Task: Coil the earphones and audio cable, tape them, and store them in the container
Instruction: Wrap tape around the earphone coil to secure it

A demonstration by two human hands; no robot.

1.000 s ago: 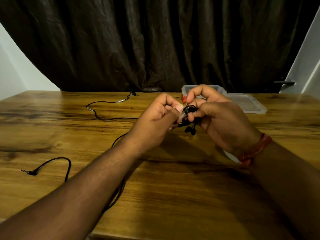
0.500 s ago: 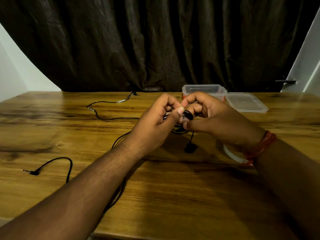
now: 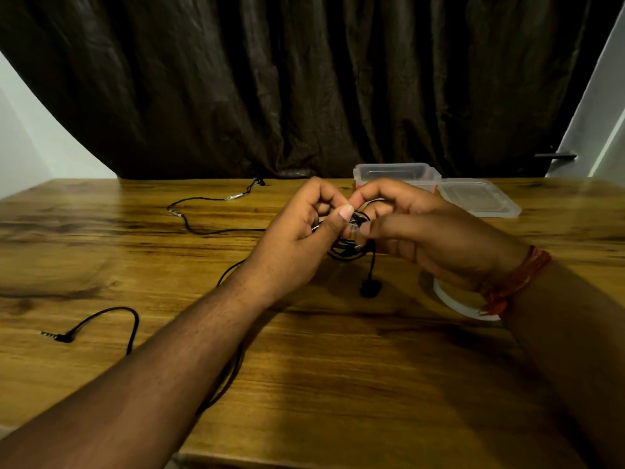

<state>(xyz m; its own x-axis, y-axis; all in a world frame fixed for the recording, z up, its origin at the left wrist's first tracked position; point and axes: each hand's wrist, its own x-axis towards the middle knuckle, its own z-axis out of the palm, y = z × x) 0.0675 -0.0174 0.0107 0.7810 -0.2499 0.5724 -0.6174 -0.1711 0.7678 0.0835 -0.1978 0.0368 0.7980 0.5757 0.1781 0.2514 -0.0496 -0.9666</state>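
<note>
A dark creased curtain [image 3: 304, 86] hangs behind a wooden table [image 3: 338, 384]. Above it, the left hand [image 3: 297, 238] and right hand [image 3: 429, 231] both pinch the small black coiled earphones [image 3: 351, 247] with curled fingers, a clear strip of tape apparently between the thumbs. A second ago both earbuds sat tucked under the coil; now 1 earbud [image 3: 370, 287] dangles down to the tabletop, so the bundle has loosened and probably needs re-tucking before taping. The black audio cable [image 3: 132, 328] lies uncoiled at left. The clear plastic container [image 3: 395, 172] and its lid [image 3: 480, 201] wait open behind the hands, the white tape roll [image 3: 453, 304] under the right wrist.
</note>
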